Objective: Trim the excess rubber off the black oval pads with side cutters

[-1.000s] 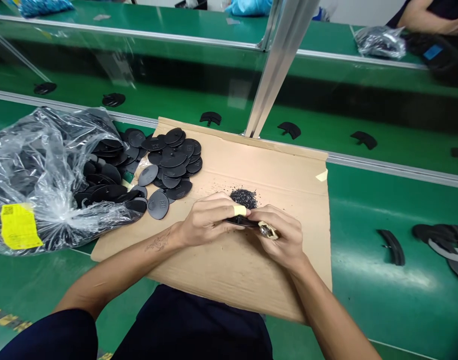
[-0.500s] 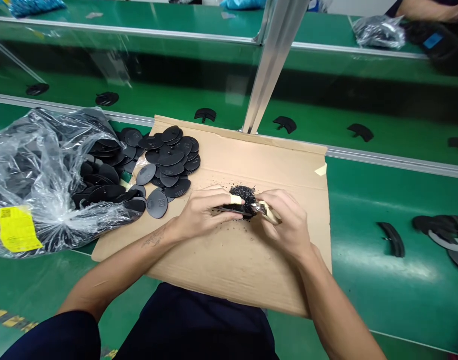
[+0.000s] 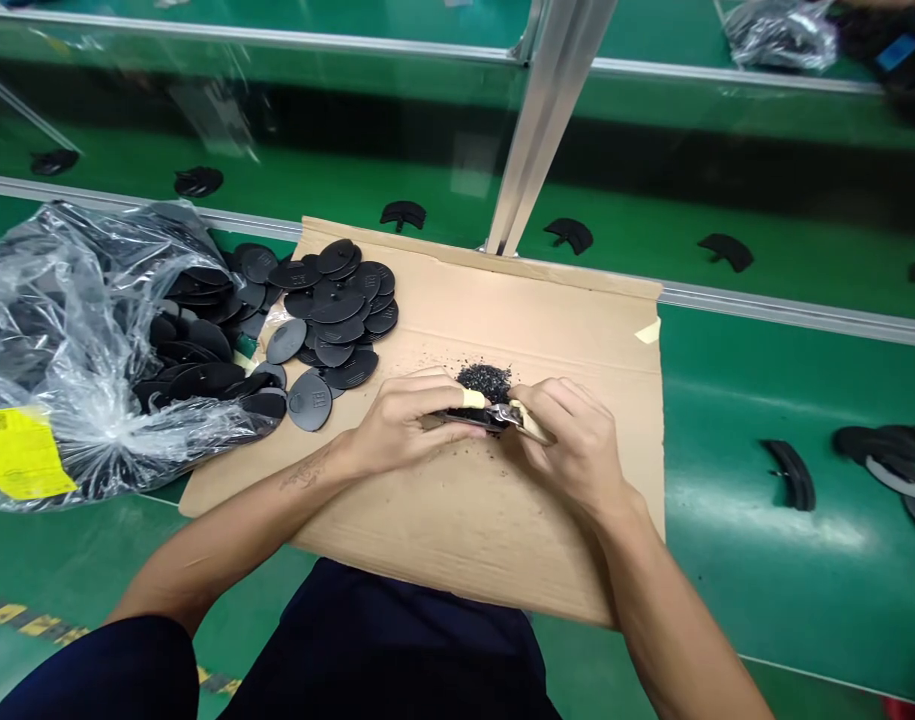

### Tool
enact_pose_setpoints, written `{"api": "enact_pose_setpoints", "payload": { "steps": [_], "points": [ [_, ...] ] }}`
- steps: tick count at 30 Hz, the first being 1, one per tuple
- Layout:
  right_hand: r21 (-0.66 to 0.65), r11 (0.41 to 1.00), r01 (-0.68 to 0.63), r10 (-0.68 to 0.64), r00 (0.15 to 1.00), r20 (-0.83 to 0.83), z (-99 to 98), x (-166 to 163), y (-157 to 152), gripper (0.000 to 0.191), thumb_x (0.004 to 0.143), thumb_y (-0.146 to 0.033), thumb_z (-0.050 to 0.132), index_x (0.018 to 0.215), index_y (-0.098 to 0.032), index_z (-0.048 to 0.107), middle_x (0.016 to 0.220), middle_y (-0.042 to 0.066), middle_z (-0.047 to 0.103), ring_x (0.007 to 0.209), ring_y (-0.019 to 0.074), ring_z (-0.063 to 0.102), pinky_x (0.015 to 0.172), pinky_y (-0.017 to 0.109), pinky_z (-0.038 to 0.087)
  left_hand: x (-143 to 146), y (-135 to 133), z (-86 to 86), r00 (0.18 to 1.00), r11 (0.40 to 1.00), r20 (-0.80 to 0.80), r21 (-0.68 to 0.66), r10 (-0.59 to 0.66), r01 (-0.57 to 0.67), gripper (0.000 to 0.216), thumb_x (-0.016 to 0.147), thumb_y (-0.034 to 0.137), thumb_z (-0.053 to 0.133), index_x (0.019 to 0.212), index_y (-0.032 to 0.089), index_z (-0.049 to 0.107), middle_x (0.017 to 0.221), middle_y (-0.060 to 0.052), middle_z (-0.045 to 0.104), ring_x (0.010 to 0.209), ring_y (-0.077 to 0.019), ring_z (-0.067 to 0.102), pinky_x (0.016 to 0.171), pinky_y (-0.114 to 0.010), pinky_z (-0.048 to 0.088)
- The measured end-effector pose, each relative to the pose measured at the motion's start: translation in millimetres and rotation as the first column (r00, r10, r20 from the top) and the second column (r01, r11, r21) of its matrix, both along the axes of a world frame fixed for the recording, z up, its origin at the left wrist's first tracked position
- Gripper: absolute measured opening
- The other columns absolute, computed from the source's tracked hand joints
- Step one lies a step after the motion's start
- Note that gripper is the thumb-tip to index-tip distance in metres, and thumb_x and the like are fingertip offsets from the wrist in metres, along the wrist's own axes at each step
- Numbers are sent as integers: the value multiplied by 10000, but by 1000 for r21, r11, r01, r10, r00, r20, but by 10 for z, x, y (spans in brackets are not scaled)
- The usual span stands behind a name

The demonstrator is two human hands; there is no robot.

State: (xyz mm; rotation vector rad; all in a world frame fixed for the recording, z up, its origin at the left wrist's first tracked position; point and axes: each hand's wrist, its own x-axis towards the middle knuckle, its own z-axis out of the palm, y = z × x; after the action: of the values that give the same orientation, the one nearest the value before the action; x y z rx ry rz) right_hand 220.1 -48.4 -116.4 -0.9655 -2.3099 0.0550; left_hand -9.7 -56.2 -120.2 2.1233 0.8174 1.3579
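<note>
My left hand (image 3: 416, 420), with yellow tape on a finger, pinches a thin black plastic piece (image 3: 453, 415), seen nearly edge-on and mostly covered by the fingers. My right hand (image 3: 573, 430) is closed around a pair of nippers (image 3: 528, 420), whose metal jaws meet the piece's right end. Just behind lies a heap of small black clippings (image 3: 487, 380) on the cardboard sheet (image 3: 442, 530). To the left of my hands, flat black oval pieces (image 3: 341, 310) are piled on the cardboard.
A clear plastic bag (image 3: 89, 350) of black ovals lies at the left. Curved black parts (image 3: 569, 234) sit in a row behind the metal rail, and another curved part (image 3: 791, 475) rests on the green table at right. A metal post (image 3: 539, 140) rises behind the cardboard.
My view has tilted down slightly. Both hands stay at the same spot, and the nippers' jaws now show more clearly against the black piece.
</note>
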Motion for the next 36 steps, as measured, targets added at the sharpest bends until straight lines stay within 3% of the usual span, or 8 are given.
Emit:
{"api": "enact_pose_setpoints", "payload": {
  "steps": [8,14,21,25,28,30,33,36],
  "points": [
    [120,992,51,-61,994,88,5,-4,-18,155,948,-93,548,897,-174,670,661,5,583,628,145,469,598,284,356,15,-1,17,1000,1000,8,21,-16,16,159,915,271,764,1006,141,754,767,-40,723,662,-109,625,616,-222,491],
    [47,994,101,-103,994,44,-30,0,-21,236,943,-75,497,829,-192,667,633,-7,554,585,127,454,578,271,326,19,-17,58,999,1000,-32,-26,14,-15,200,923,273,755,1071,139,736,825,-37,731,719,-109,658,676,-209,517],
    [56,985,163,-170,972,164,-42,37,17,230,923,-98,507,993,-199,702,715,29,629,676,173,504,627,298,349,-11,12,18,959,994,-279,107,53,-24,176,968,279,694,1103,170,723,858,-47,734,787,-154,643,733,-277,498],
    [-169,979,115,-116,993,3,-8,33,22,192,915,-108,533,979,-202,688,791,43,678,712,181,581,655,300,415,-37,33,23,951,980,-259,150,168,-133,184,971,312,692,1088,175,732,814,-37,733,783,-159,631,765,-303,494],
    [-410,912,-9,-84,974,-208,68,0,11,82,924,-222,645,1000,-217,676,898,47,719,795,198,657,714,312,499,-30,26,12,980,988,-132,55,151,-145,187,975,298,686,1091,157,725,911,-60,764,795,-147,676,758,-278,538],
    [-478,874,-89,-69,950,-303,102,-32,-5,161,905,-335,727,1012,-225,676,957,54,736,864,218,691,761,333,538,-10,14,-14,988,989,-58,-47,141,-143,188,968,290,693,1092,150,713,943,-67,771,830,-154,717,758,-261,571],
    [-402,906,-133,-12,941,-338,83,-71,-33,104,960,-323,665,984,-222,679,974,69,747,868,206,699,756,330,542,14,4,-62,996,993,-7,-74,94,-94,163,958,260,701,1085,157,697,972,-72,774,898,-165,750,812,-258,606],
    [-150,984,-95,61,975,-215,25,-89,-63,119,992,-197,574,969,-210,690,934,76,757,803,182,673,707,325,495,4,3,-79,985,991,-143,101,100,-86,148,977,170,630,1113,176,688,1029,-81,767,964,-175,735,880,-290,601]
  ]
}}
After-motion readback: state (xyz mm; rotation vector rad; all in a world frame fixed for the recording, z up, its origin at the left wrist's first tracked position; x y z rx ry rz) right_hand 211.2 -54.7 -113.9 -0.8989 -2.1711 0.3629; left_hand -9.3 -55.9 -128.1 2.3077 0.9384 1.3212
